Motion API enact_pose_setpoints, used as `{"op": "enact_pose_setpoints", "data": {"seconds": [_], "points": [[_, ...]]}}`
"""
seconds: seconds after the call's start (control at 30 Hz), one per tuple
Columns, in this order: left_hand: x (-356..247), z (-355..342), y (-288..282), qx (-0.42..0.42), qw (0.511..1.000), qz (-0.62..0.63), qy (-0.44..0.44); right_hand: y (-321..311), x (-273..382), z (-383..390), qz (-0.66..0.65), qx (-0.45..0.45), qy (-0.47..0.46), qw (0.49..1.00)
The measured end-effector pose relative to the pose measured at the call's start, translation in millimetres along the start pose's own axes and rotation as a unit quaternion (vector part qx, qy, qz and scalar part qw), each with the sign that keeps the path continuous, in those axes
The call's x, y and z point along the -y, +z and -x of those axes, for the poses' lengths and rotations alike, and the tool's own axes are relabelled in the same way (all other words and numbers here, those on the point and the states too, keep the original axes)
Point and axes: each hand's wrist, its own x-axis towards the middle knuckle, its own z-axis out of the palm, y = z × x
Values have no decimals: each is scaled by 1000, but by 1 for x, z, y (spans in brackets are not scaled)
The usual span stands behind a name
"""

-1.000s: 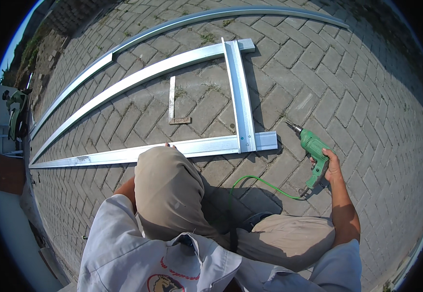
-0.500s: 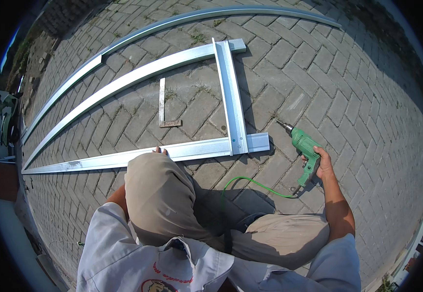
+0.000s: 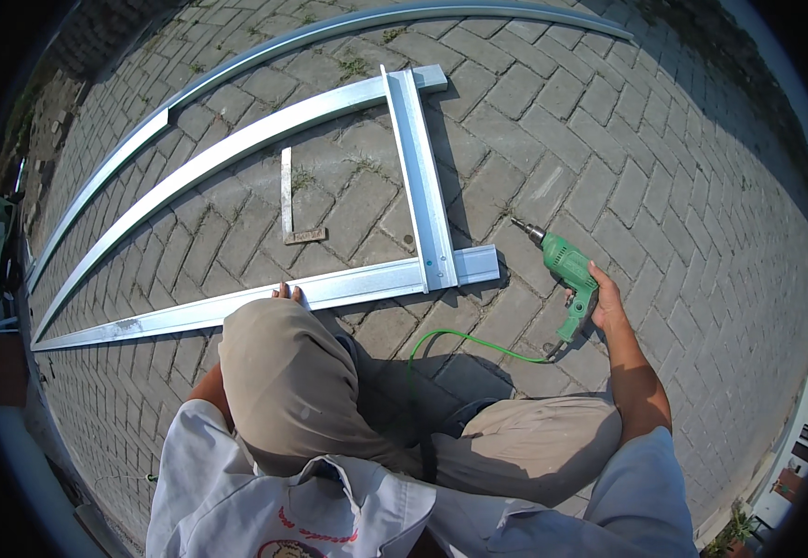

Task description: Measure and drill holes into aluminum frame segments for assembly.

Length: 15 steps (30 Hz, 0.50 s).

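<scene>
My right hand (image 3: 607, 298) is closed around the handle of a green corded power drill (image 3: 568, 270). The drill's chuck and bit point away and to the left, just above the paving. Fingertips of my left hand (image 3: 287, 292) lie on the near galvanized metal channel (image 3: 357, 285); the rest of that hand is behind my raised knee. A shorter metal crosspiece (image 3: 420, 177) lies across the right ends of this channel and a second long channel (image 3: 236, 139). Small screws or holes show where the crosspiece meets the near channel.
Between the channels lies a carpenter's square (image 3: 287, 191) with a wooden stock. Farther away, another long metal channel (image 3: 348, 30) curves across the view. The drill's green cord (image 3: 460, 332) loops over the paving bricks (image 3: 701, 372) toward my legs. Buildings edge the right rim.
The view has shifted slightly, moving the metal channels a little left in it. My right hand still holds the drill, and my left fingertips stay on the near channel.
</scene>
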Motion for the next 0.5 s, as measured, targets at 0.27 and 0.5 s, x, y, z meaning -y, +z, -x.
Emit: {"op": "enact_pose_setpoints", "data": {"seconds": [0.27, 0.5], "points": [[3, 3, 4, -7, 1000, -4, 8, -30, -14, -23, 155, -220, 12, 963], [13, 17, 17, -9, 1000, -15, 20, -29, -4, -24, 302, -329, 31, 894]]}}
